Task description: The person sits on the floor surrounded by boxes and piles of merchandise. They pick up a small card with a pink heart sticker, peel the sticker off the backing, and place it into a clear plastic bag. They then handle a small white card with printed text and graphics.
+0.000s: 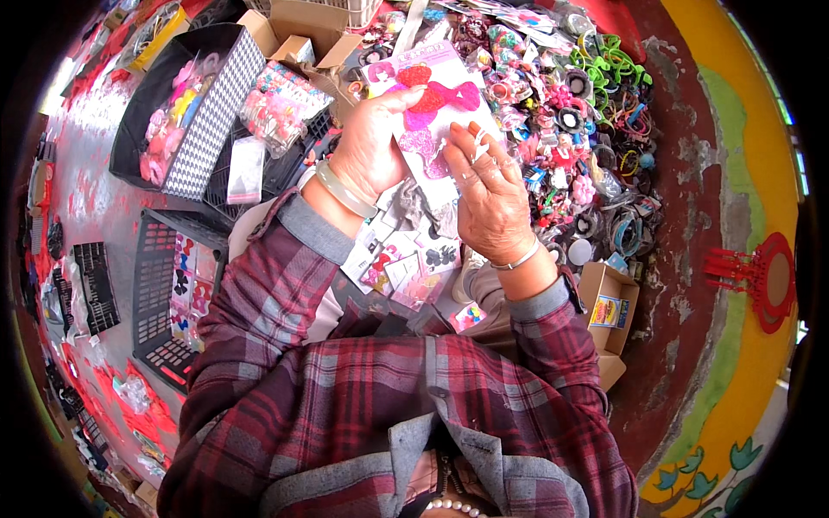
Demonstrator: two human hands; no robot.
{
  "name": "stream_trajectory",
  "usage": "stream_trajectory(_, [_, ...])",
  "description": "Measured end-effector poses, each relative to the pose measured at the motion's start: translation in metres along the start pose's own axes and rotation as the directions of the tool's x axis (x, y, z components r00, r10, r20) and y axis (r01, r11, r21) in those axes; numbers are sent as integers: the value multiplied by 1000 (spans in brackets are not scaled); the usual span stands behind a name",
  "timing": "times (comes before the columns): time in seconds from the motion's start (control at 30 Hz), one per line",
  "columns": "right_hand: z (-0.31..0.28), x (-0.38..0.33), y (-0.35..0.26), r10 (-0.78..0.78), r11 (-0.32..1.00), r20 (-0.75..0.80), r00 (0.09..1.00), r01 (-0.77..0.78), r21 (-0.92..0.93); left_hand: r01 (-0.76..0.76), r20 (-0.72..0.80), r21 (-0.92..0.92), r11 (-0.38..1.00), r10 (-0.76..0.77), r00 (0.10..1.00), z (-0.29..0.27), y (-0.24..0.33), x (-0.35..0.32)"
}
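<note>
Item: pale pink backing card carrying red and magenta glittery bow clips [432, 108], held upright over the lap, long axis running away from the body. Left hand [371, 147] is closed on its left edge, thumb across the front. Right hand [488, 194] is set against the lower right edge, fingers pinched on a small white tie [480, 147]. Both hands are equally near. Surface: a heap of coloured hair ornaments [570, 112]; black plastic crates [160, 293] at left; small cardboard box [609, 302] at right.

Floor: worn dark-red concrete [682, 173]. Directly on it: sprawling heap of multicoloured plastic hair accessories [570, 112], black plastic lattice crates [155, 285], small open brown cardboard boxes [609, 306].
</note>
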State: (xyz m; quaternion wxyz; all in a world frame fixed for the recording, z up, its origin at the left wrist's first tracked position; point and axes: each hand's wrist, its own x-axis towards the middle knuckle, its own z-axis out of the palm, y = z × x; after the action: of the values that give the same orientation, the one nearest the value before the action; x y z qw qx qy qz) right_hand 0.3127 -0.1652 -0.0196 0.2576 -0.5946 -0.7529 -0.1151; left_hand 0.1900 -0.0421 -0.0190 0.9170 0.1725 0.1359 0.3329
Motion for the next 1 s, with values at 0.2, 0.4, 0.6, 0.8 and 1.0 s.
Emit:
stream_trajectory(0.2, [2,1,0,40,986,58,997,-30,-162,70,-3,-12,997,-70,998,-9,-6,3])
stream_trajectory(0.4, [-1,3,-15,159,954,65,985,-137,-267,130,-10,27,991,-130,992,-11,-13,3])
stream_trajectory(0.6, [6,-3,-23,200,913,21,980,-178,-366,116,-48,26,993,-115,992,-8,-19,0])
stream_trajectory(0.8, [7,-2,-17,124,953,15,992,-115,-282,67,-40,33,997,-65,997,-13,-19,2])
stream_trajectory(1.0, [7,-1,-21,124,943,-38,992,-129,-308,75,-62,37,997,-73,995,-9,-18,0])
